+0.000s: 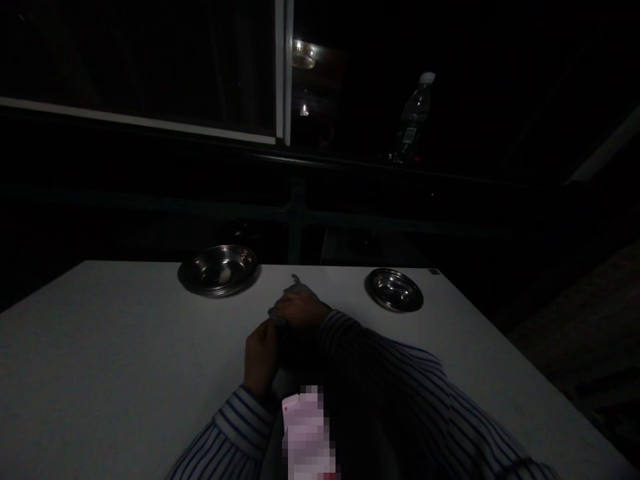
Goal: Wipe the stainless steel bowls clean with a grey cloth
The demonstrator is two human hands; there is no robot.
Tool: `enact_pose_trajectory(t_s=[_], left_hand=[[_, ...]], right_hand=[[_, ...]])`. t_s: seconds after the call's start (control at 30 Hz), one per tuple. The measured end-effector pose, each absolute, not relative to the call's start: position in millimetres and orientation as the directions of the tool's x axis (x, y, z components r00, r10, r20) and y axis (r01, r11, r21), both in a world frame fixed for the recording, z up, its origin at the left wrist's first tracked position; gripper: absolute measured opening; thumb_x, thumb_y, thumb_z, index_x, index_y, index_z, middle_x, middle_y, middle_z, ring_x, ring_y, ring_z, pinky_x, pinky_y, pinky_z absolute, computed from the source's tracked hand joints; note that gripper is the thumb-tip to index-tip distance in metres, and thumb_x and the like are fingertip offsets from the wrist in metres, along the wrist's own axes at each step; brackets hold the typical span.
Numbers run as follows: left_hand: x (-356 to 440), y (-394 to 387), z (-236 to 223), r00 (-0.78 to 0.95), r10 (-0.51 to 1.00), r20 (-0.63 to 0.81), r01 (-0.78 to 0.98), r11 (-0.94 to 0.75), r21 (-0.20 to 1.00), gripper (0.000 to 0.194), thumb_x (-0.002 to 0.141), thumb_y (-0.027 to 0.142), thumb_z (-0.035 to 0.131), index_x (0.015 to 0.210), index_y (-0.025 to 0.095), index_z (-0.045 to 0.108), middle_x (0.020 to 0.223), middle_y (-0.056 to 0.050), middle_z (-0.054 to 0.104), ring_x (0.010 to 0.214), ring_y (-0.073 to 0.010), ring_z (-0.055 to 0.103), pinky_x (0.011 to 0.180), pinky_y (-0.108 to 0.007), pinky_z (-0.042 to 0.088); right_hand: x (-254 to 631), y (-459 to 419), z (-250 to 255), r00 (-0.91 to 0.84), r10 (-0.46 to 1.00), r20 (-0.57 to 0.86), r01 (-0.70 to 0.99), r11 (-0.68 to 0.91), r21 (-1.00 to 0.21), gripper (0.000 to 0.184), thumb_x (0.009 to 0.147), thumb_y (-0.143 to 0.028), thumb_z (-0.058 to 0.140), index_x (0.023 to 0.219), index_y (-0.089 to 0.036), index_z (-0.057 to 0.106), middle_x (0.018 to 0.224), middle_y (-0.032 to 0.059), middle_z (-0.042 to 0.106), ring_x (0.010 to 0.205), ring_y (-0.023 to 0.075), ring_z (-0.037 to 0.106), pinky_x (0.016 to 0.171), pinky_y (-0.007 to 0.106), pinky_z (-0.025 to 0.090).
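Grey cloth sits bunched beneath our right hand, over the middle of the far half of the white table. Our right grip is curled down onto it, fingers bent, and bits of the cloth poke out past the knuckles and on the side toward our other hand. Our left hand stands just beside, a little nearer to us, its fingers drawn together at the near edge of the cloth; whether that grip is clamped on the cloth or on something else, we cannot tell. Below our hands lies a dark patch (object or shadow, the gloom hides which).

To the left of the hands, near the far edge of the table, we have a stack of metal bowls, nested and shining inside. To the right, also near that edge and well apart from the first stack, rests a smaller metal dish. Both our sleeves are striped, dark on pale. Close to us, at the bottom, a pink thing shows, mostly blurred into blocks. Beyond the table, we see a clear bottle with a white cap, leaning in view, and a pale window frame.
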State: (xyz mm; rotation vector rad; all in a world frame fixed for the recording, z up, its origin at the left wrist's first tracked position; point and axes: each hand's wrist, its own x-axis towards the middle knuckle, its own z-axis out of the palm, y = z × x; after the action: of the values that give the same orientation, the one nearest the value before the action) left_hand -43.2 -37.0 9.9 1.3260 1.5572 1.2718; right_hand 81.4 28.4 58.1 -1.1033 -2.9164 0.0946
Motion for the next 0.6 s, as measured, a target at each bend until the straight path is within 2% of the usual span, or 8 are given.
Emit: enact_pose_trajectory(t_s=[0.07,0.2,0.3,0.4,0.5,0.6], left_hand=[[-45,-37,8,-0.238,0.968,0.076,0.268,-0.010,0.963,0.037,0.073,0.042,0.046,0.081,0.012,0.067,0.075,-0.009,0.069,0.070,-0.0224,0.062,0.059,-0.030,0.045],[-46,-39,7,-0.237,0.970,0.048,0.214,0.004,0.977,0.039,0.073,0.043,0.047,0.084,0.012,0.067,0.080,-0.010,0.070,0.075,-0.0228,0.062,0.062,-0.030,0.046],[-45,-38,10,-0.215,0.976,0.037,0.193,0.006,0.981,0.039,0.074,0.042,0.046,0.086,0.012,0.067,0.081,-0.010,0.070,0.077,-0.0225,0.062,0.066,-0.031,0.047],[-44,-36,14,-0.146,0.988,0.044,0.207,-0.014,0.978,0.037,0.074,0.041,0.047,0.087,0.013,0.067,0.081,-0.008,0.070,0.077,-0.0221,0.062,0.068,-0.030,0.047],[-44,-35,14,-0.150,0.987,0.065,0.211,-0.032,0.977,0.038,0.073,0.041,0.047,0.090,0.013,0.067,0.084,-0.008,0.070,0.078,-0.0223,0.062,0.069,-0.031,0.046],[-45,-35,13,-0.188,0.981,0.052,0.202,-0.013,0.979,0.038,0.073,0.040,0.047,0.091,0.012,0.066,0.087,-0.009,0.070,0.080,-0.0222,0.062,0.070,-0.031,0.046]], right_hand=[[80,31,59,-0.762,0.647,-0.018,0.645,0.758,-0.095,0.021,0.082,-0.027,0.049,0.101,-0.030,0.056,0.112,-0.0041,0.059,0.104,0.0160,0.049,0.087,0.030,0.034],[125,27,56,-0.663,0.747,-0.042,0.742,0.649,-0.165,0.029,0.087,-0.028,0.038,0.112,-0.026,0.052,0.105,0.0019,0.063,0.093,0.0169,0.058,0.078,0.029,0.040],[149,22,55,-0.613,0.788,-0.054,0.776,0.589,-0.225,0.034,0.091,-0.026,0.027,0.116,-0.026,0.049,0.103,0.0017,0.064,0.089,0.0142,0.060,0.074,0.024,0.042],[130,25,58,-0.631,0.773,-0.061,0.761,0.602,-0.244,0.028,0.087,-0.027,0.036,0.106,-0.024,0.055,0.100,0.0028,0.065,0.089,0.0175,0.060,0.074,0.027,0.041],[97,37,60,-0.699,0.711,-0.077,0.701,0.659,-0.274,0.021,0.081,-0.028,0.049,0.100,-0.029,0.059,0.104,-0.0019,0.064,0.094,0.0175,0.058,0.079,0.028,0.040],[95,43,59,-0.711,0.701,-0.055,0.676,0.660,-0.327,0.024,0.086,-0.030,0.042,0.105,-0.031,0.057,0.106,-0.0037,0.063,0.095,0.0144,0.058,0.081,0.025,0.040]])
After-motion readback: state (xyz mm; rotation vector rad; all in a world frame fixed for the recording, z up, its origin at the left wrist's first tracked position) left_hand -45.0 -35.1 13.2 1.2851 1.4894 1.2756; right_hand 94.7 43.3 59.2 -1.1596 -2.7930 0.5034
